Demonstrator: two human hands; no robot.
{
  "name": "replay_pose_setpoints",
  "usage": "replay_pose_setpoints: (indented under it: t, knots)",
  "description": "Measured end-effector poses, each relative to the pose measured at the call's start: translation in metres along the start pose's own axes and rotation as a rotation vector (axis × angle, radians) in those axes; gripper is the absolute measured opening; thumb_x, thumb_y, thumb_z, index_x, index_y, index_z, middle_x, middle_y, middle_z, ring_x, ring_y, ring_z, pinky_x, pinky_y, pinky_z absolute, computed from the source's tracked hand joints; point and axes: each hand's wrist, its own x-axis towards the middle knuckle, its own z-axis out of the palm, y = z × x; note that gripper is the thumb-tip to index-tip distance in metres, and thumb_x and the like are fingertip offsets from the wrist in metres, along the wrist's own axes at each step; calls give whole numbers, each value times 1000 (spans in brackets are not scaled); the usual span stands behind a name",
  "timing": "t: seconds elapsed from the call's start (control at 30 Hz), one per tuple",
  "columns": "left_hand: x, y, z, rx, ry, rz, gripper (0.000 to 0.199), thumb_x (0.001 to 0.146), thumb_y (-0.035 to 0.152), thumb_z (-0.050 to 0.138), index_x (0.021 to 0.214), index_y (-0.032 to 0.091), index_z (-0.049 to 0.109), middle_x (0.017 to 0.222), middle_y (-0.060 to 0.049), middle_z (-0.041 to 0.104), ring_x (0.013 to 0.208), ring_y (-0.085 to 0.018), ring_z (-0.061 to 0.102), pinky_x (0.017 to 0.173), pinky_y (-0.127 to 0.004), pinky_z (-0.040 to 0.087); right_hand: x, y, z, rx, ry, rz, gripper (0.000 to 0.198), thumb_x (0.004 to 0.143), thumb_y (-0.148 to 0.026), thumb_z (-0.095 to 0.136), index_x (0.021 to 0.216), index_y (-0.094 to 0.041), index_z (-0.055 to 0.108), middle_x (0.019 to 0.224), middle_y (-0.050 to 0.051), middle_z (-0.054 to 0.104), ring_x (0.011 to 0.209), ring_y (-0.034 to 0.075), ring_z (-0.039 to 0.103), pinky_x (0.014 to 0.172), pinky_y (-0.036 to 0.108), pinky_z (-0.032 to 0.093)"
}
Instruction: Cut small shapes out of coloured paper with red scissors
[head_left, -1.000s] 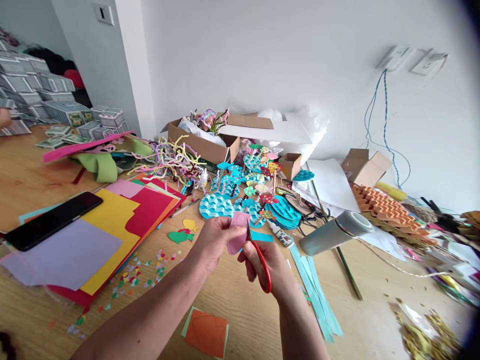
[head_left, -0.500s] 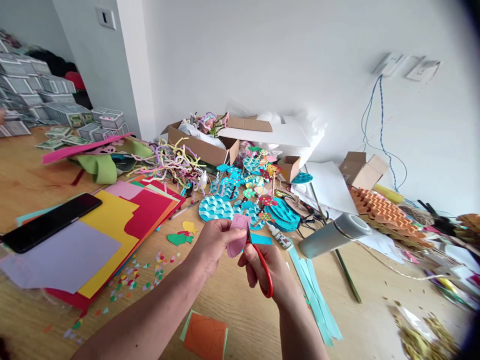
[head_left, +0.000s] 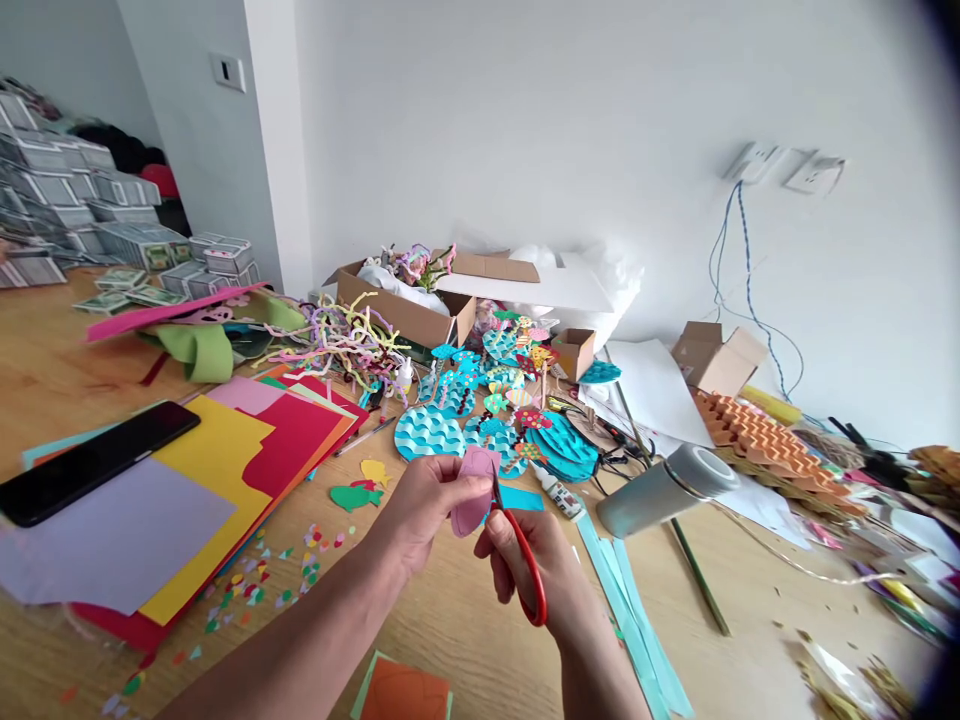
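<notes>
Between the thumb and fingers of my left hand point(head_left: 431, 500) is a small piece of pink paper point(head_left: 474, 492) with a drawn outline on it. My right hand point(head_left: 536, 555) is closed around red-handled scissors point(head_left: 534, 580), whose blades meet the right edge of the paper. Both hands are above the table, close together. Left of them lie a green paper fish point(head_left: 354, 497) and a yellow paper fish point(head_left: 374, 472). Below, near the bottom edge, rests an orange paper square point(head_left: 405, 690) with a drawn outline, on top of light green paper.
Coloured paper sheets point(head_left: 255, 440) and a black phone point(head_left: 97, 460) lie at left, paper scraps point(head_left: 255, 580) beside them. Blue wavy paper discs point(head_left: 429, 434) stand beyond my hands. A grey bottle point(head_left: 667, 490), glue bottle point(head_left: 559, 492) and turquoise strips point(head_left: 634, 620) are at right.
The view has tilted slightly upward, so the table things sit lower in the picture. My hands keep nearly the same hold on the pink paper and scissors.
</notes>
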Motion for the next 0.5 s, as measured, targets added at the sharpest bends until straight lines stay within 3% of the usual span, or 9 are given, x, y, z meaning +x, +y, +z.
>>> replay_pose_setpoints:
  t: [0.5]
  knots:
    - [-1, 0, 0, 12, -3, 11, 19, 64, 31, 68, 63, 13, 63, 53, 0, 56, 48, -10, 46, 47, -23, 31, 0, 2, 2, -13, 14, -7, 53, 78, -67, 50, 66, -15, 57, 40, -2, 51, 34, 9, 44, 38, 20, 30]
